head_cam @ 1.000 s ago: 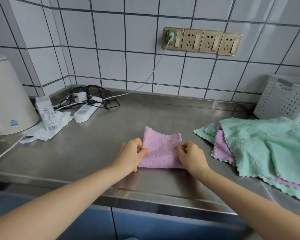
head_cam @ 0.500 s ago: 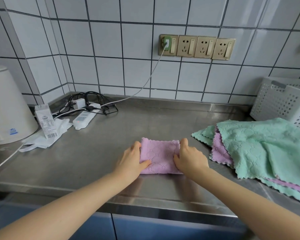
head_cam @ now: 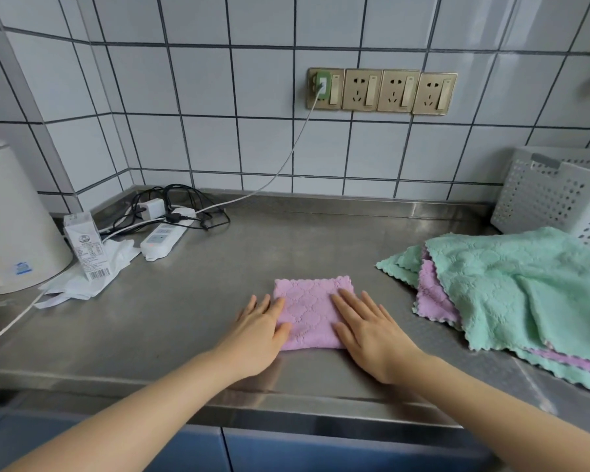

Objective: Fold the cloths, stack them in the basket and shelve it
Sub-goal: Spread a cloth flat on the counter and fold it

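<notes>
Both the left hand and right hand lie flat, fingers straight, on the folded pink quilted cloth at the steel counter's near edge; firm, even pressure outward should set its creases.

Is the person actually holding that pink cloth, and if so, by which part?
Nothing is held. Both the left hand and the right hand lie flat with straight fingers, pressing on the side edges of the folded pink cloth.
</notes>
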Tool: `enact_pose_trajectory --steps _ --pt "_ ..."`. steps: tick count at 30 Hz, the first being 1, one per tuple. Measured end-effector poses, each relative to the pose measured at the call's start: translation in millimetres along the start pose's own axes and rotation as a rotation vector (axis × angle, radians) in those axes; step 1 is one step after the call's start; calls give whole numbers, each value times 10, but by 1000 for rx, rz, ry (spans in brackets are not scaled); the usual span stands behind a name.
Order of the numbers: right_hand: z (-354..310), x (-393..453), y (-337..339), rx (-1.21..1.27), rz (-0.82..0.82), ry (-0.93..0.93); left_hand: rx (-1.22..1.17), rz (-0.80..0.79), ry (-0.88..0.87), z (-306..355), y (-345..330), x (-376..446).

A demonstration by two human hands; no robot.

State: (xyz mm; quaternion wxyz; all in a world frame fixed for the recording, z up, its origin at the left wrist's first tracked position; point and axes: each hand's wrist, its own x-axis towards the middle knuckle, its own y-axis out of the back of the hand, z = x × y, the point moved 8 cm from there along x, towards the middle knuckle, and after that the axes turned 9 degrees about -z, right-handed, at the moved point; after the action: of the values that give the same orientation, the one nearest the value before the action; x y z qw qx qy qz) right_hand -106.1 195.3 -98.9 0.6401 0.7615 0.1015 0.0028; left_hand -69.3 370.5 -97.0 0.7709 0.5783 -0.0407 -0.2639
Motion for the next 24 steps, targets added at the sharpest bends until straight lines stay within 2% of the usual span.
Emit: enact_pose_trajectory --steps 2,4,9,11,15,18,21,24 --pt "54 -26 -15 -16 -8 -18 -67 29 -11 64 40 4" --pt "84 -31 -52 -16 -6 -40 -282 77 -41 127 113 43" --pt "95 48 -72 44 -63 -162 -1281 203 52 -41 227 203" --pt "79 79 37 162 -47 -204 -1507 205 49 -89 199 275" --pt "35 195 290 619 17 -205 -1442 306 -135 -178 468 378" --pt "2 489 478 825 138 -190 -1410 401 -261 -359 825 456" --pt "-184 974 666 946 248 -130 -1221 604 -196 -782 1202 532" --pt "-590 1589 760 1038 257 -50 -990 754 -43 -1342 1520 691"
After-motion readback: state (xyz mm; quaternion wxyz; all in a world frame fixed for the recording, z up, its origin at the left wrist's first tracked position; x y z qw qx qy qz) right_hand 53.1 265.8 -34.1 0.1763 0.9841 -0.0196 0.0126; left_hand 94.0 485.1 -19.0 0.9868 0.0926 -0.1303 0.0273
